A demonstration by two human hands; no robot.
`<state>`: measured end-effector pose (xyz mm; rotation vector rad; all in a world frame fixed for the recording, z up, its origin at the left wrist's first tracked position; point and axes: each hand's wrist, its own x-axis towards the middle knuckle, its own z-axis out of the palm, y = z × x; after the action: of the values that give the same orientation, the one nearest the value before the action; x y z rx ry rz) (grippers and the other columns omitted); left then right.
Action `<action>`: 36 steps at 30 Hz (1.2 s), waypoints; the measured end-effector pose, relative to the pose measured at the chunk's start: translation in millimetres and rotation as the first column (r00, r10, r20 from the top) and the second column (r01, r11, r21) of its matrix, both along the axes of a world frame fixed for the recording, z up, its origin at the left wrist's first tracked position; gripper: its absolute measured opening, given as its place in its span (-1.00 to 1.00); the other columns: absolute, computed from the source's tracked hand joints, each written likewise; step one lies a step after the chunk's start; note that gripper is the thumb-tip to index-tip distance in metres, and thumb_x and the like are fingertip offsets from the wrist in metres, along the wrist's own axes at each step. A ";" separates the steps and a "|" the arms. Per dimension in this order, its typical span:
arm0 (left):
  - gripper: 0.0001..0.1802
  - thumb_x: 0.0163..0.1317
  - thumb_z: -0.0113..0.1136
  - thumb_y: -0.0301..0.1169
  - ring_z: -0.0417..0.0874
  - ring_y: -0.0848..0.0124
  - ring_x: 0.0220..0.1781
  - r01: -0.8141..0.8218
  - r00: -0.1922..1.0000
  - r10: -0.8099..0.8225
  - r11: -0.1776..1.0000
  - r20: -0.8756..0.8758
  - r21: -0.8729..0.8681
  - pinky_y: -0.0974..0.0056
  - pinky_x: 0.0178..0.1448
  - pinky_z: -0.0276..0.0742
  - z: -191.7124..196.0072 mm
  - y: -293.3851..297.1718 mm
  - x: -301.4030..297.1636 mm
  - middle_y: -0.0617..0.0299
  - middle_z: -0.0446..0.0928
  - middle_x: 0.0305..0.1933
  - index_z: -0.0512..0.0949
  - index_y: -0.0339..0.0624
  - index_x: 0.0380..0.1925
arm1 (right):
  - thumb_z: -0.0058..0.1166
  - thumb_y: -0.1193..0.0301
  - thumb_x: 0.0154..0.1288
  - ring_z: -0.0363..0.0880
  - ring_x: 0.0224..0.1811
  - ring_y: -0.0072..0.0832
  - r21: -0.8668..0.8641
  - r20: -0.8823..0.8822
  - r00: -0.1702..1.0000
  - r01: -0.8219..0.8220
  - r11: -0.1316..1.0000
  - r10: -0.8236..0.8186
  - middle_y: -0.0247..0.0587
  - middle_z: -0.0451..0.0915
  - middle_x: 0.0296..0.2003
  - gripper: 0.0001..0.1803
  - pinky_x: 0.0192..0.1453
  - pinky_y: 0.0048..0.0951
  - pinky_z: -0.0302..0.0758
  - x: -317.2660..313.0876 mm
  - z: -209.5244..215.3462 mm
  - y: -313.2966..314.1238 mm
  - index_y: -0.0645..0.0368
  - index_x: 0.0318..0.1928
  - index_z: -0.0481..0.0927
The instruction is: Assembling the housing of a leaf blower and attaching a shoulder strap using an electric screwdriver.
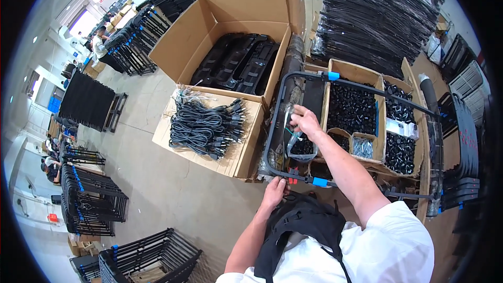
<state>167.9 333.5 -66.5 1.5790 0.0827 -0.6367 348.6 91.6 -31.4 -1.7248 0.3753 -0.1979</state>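
Note:
A black tubular frame (361, 79) with blue wraps lies across the bench and parts box in front of me. My right hand (306, 121) is closed, thumb and fingers pinched, over the frame's left side. A thin, pale, shiny piece shows at its fingertips; its kind is unclear. Below that hand is a clear plastic container (304, 152) with small dark parts. My left hand (274, 193) is closed at the frame's near left corner, fingertips against the tube. Whether it holds anything besides the tube is hidden.
A divided box (378, 85) holds black fittings and silvery screws (362, 147). To the left, bundled black cables (207, 128) lie on a carton (246, 149); behind it, an open carton (246, 8) holds black molded parts. Stacked frames (152, 257) stand on the floor, lower left.

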 end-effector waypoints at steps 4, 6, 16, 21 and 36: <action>-0.75 0.64 -0.03 -0.27 0.58 0.58 -0.37 -0.028 0.999 0.027 0.998 -0.027 -0.049 0.40 -0.27 0.50 -4.5 6.6 -5.6 0.30 0.64 -0.30 0.54 -0.19 -0.16 | 0.14 0.24 0.35 0.68 -0.47 -0.41 -0.287 -0.183 0.974 -0.185 0.940 0.135 -0.11 0.72 -0.38 -0.67 -0.33 -0.27 0.63 -38.5 12.7 -2.7 0.23 -0.09 0.76; -0.75 0.63 -0.01 -0.27 0.58 0.57 -0.39 -0.041 0.999 0.040 0.998 -0.030 -0.049 0.40 -0.27 0.50 -6.6 5.4 -6.1 0.30 0.64 -0.30 0.56 -0.19 -0.16 | 0.16 -0.06 0.44 0.50 -0.67 -0.58 0.079 -0.508 0.736 -0.477 0.875 0.447 -0.32 0.66 -0.51 -0.48 -0.59 -0.43 0.38 -68.8 18.3 12.9 0.18 -0.34 0.74; -0.76 0.58 0.07 -0.29 0.62 0.52 -0.37 -0.127 0.981 0.110 0.987 -0.163 -0.096 0.39 -0.25 0.54 1.5 -2.1 2.0 0.27 0.65 -0.31 0.59 -0.25 -0.12 | 0.05 0.03 0.49 0.70 -0.18 0.06 -0.443 -0.251 0.926 -0.368 0.817 0.281 0.15 0.68 -0.35 -0.51 -0.04 0.02 0.55 -41.9 -32.0 63.5 0.27 -0.27 0.61; -0.76 0.56 0.09 -0.30 0.64 0.50 -0.35 -0.192 0.972 0.175 0.976 -0.159 -0.101 0.37 -0.22 0.56 -3.4 -4.3 1.0 0.24 0.66 -0.29 0.58 -0.29 -0.10 | -0.03 0.01 0.52 0.67 -0.06 0.15 -0.404 -0.305 0.900 -0.418 0.813 0.311 0.23 0.68 -0.23 -0.48 0.05 0.06 0.54 -33.9 -23.4 67.2 0.27 -0.28 0.60; -0.85 0.49 0.20 -0.36 0.66 0.48 -0.40 -0.344 0.924 0.317 0.933 -0.213 -0.104 0.38 -0.32 0.61 -7.8 -13.2 -1.7 0.24 0.65 -0.32 0.59 -0.22 -0.20 | 0.15 -0.06 0.35 0.70 -0.46 -0.36 -0.150 -0.590 0.524 -0.818 0.555 0.614 -0.11 0.77 -0.28 -0.41 -0.26 -0.28 0.63 -9.8 1.1 -12.3 0.33 -0.12 0.70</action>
<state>166.2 320.3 -74.3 1.3243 0.4338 -0.5139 338.7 79.3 -30.3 -2.2063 -0.1132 0.8768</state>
